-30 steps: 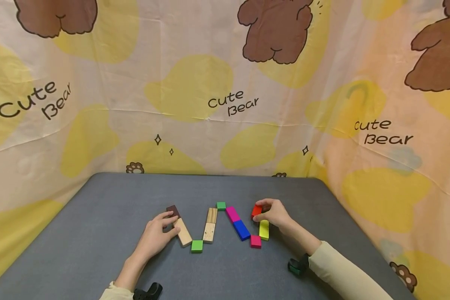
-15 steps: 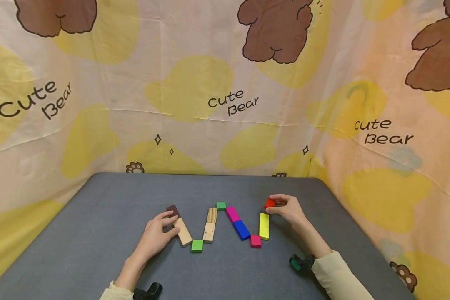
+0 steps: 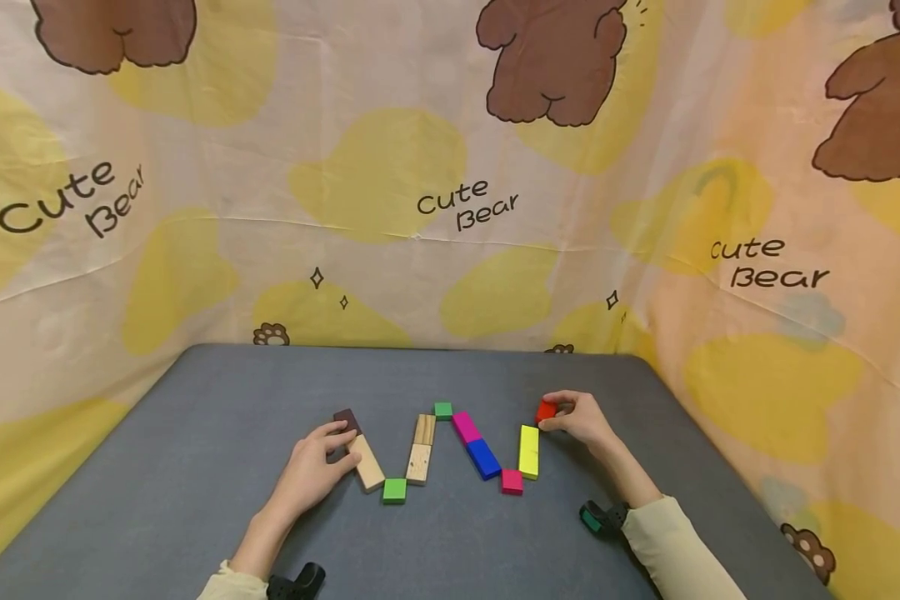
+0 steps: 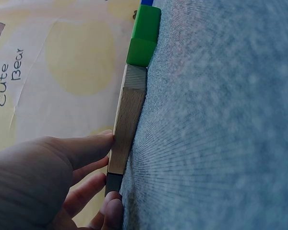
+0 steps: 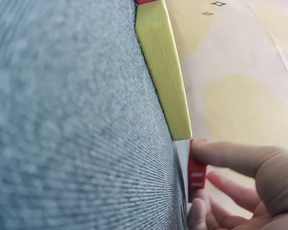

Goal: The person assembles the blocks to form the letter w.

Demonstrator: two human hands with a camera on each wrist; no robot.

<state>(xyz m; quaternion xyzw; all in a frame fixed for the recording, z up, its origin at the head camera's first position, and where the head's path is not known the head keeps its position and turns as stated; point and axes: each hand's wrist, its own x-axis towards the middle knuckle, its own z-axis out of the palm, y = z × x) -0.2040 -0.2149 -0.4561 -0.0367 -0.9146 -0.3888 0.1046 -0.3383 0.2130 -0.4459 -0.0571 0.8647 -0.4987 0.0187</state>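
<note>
My right hand pinches a small red block between thumb and fingers, just beyond the far end of a yellow block. In the right wrist view, the red block is raised off the cloth, with a narrow gap to the yellow block. On the left, my other hand rests against two end-to-end blocks. Its thumb touches the light wooden block, while its fingers lie at the dark brown block, partly covering it.
The blocks form a zigzag on the grey table: a green block, two wooden blocks, a farther green block, magenta and blue blocks, then a pinkish-red block. A bear-print curtain stands behind.
My right hand carried the red block from over the yellow block's far end outward to the right, uncovering the yellow block, then shifted slightly farther right. My left hand stayed in place.
</note>
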